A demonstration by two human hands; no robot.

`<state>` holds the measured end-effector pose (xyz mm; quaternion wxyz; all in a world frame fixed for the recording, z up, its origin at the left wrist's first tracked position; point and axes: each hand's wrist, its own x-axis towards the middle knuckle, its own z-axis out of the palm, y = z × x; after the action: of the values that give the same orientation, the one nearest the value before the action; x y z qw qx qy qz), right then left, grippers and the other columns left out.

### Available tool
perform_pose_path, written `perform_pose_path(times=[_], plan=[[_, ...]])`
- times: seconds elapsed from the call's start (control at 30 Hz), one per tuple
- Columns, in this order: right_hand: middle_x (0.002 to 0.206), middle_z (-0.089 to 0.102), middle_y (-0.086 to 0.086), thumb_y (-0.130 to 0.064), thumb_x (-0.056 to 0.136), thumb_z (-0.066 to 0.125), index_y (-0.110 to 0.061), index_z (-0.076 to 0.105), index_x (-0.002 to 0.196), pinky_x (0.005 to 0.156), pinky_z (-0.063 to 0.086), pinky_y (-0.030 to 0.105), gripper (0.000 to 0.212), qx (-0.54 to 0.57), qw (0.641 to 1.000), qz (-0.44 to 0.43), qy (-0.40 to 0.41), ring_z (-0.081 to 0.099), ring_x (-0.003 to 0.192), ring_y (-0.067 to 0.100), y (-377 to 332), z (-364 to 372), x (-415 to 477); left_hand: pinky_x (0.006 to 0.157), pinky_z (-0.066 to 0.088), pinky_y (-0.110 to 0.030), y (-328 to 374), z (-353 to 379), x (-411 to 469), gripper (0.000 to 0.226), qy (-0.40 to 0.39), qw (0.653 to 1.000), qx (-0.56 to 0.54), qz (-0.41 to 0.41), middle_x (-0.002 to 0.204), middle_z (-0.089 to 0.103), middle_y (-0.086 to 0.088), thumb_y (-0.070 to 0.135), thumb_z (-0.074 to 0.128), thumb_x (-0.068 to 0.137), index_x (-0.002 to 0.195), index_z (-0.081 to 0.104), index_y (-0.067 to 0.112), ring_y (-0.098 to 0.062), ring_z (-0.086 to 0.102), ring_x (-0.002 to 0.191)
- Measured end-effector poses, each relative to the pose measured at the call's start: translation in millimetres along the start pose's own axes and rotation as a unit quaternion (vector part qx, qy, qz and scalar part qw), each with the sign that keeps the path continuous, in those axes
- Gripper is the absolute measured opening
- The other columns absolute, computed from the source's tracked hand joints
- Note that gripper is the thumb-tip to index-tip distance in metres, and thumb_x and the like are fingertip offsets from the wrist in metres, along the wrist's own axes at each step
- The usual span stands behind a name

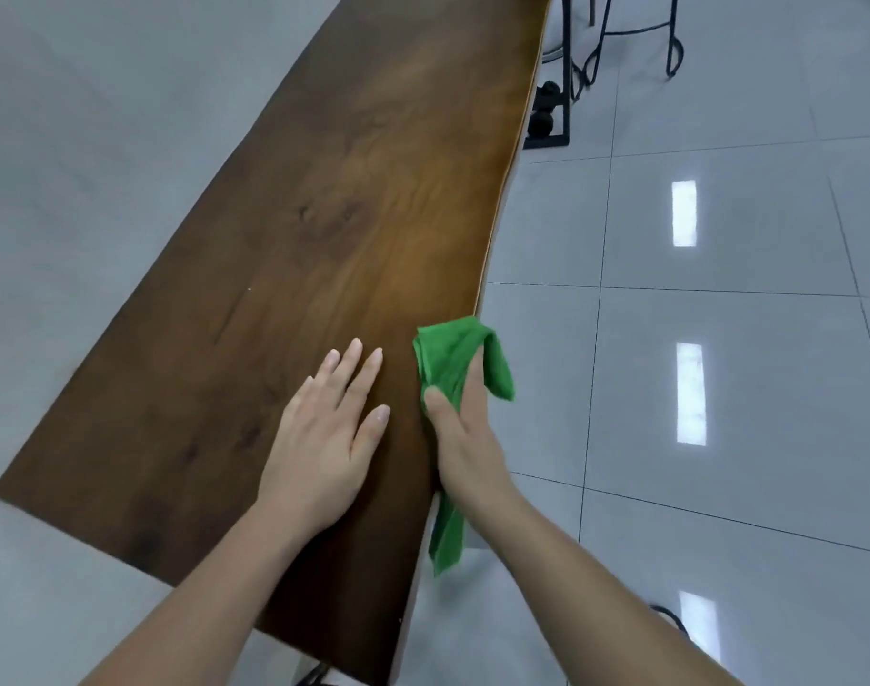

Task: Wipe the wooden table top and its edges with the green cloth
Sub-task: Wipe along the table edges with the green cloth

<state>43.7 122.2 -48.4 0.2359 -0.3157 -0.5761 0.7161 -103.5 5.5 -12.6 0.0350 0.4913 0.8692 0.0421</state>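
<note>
The green cloth (455, 361) is lying over the right edge of the wooden table top (294, 230), one end hanging below it. The right hand (465, 438) is gripping the cloth, thumb on top. The left hand (324, 438) is lying flat on the table top beside the cloth, fingers straight and slightly spread.

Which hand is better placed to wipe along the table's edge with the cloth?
The right hand: it grips the green cloth, pressed against the right-hand edge of the table. The left hand lies flat on the top, fingers straight, holding nothing.
</note>
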Motion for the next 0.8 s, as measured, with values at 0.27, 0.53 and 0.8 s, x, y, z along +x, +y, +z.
perform_pose_path(times=[0.27, 0.53, 0.8], plan=[[0.169, 0.046, -0.004, -0.038, 0.115, 0.042, -0.054, -0.003, 0.172, 0.12, 0.05, 0.051, 0.075, 0.002, 0.999, 0.034, 0.006, 0.059, 0.14, 0.025, -28, -26, 99, 0.14, 0.008, -0.044, -10, -5, -37, 0.077, -0.022, 1.0, -0.004, 0.02, 0.186, 0.0, 0.017, 0.076, -0.003, 0.107, 0.177, 0.006, 0.044, -0.006, -0.006, 0.171], [0.175, 0.036, -0.005, -0.047, 0.116, 0.04, -0.061, -0.003, 0.169, 0.129, 0.036, 0.053, 0.069, -0.036, 0.999, 0.011, 0.026, 0.045, 0.155, 0.024, -5, 5, -9, 0.14, 0.013, -0.047, -23, -8, -82, 0.073, -0.014, 0.999, -0.002, 0.041, 0.187, 0.008, 0.013, 0.07, 0.007, 0.111, 0.178, 0.014, 0.041, -0.011, 0.002, 0.173], [0.18, 0.005, -0.029, -0.037, 0.118, 0.044, -0.043, -0.004, 0.175, 0.138, 0.012, 0.037, 0.074, -0.023, 0.999, -0.032, -0.004, 0.006, 0.165, -0.007, 44, 56, -172, 0.138, 0.016, -0.048, -28, -6, -110, 0.07, 0.006, 0.999, -0.003, 0.033, 0.186, 0.016, 0.008, 0.063, 0.017, 0.113, 0.177, 0.022, 0.036, -0.018, 0.011, 0.173]])
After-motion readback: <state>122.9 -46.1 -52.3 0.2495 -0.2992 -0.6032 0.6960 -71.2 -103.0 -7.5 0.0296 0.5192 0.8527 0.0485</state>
